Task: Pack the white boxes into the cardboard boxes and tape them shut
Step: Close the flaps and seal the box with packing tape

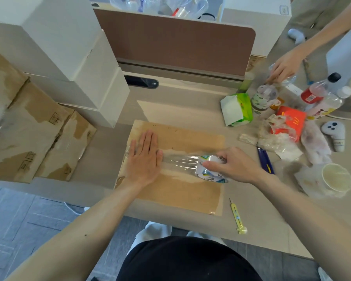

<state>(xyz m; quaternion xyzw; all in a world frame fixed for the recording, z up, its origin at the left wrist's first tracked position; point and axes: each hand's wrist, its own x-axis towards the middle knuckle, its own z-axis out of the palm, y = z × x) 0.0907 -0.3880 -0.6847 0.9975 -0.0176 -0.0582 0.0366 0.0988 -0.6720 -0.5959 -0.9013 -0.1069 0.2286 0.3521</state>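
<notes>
At the centre of the frame, a closed cardboard box [176,191] lies flat on the desk [190,110]. Its near edge runs close to the front edge of the desk.

A strip of clear tape [178,161] runs left to right across the top of the box.
- The left hand [144,159] lies flat on the left end of the strip, fingers straight and together, pressing it down near the left edge of the box.
- The right hand [237,165] grips the tape roll [209,169], fingers curled round it. The roll sits at the right edge of the box.

Open room:
- A bare band of desk lies behind the box, up to the brown partition [176,43].
- A narrower bare strip lies to the left of the box.
- A yellow cutter [238,218] lies just right of the near right corner of the box, close to the desk edge.
- A blue cutter [265,161] lies just beyond the right hand.

At the upper left, white boxes [69,57] stand stacked. Below them, at the left edge, more taped cardboard boxes [28,134] sit side by side.

At the right, clutter fills the desk: a tissue pack [237,110], bottles [320,98], a red carton [292,122], a paper cup [336,177] and a grey controller [334,134]. Another person's hand [286,65] reaches into the bottles from the upper right.
</notes>
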